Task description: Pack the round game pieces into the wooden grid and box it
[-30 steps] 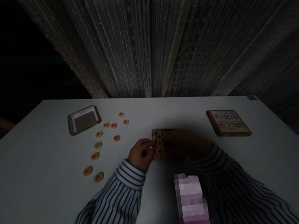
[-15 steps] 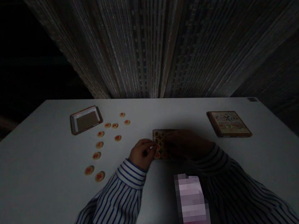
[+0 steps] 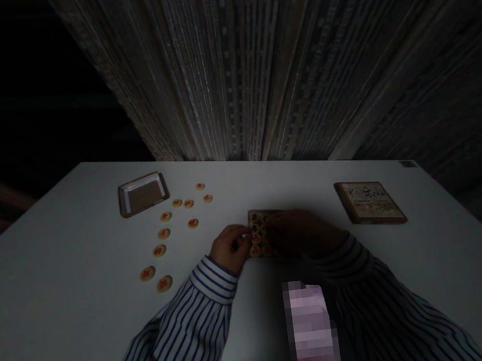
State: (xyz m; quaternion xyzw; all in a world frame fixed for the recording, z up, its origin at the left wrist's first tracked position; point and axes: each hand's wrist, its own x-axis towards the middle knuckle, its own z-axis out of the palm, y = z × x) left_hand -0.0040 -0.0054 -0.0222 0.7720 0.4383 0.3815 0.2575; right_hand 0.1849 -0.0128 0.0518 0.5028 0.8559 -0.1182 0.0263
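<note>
A small brown box [image 3: 256, 221] with round wooden game discs packed in it sits in the middle of the white table [image 3: 62, 296]. My left hand [image 3: 230, 248] is curled at the box's left edge, its fingertips pinched on a red-marked disc [image 3: 255, 237] in the box. My right hand [image 3: 302, 232] lies dark and shadowed over the right part of the box; its fingers are hard to make out. Both arms wear striped sleeves.
Several loose red-marked discs [image 3: 164, 233] lie scattered left of the box. An empty brown tray [image 3: 142, 194] stands at the back left. A printed box lid [image 3: 369, 201] lies at the right. A tall wall of stacked sheets rises behind the table.
The view has drifted slightly. Both hands stay at the box with hardly any movement.
</note>
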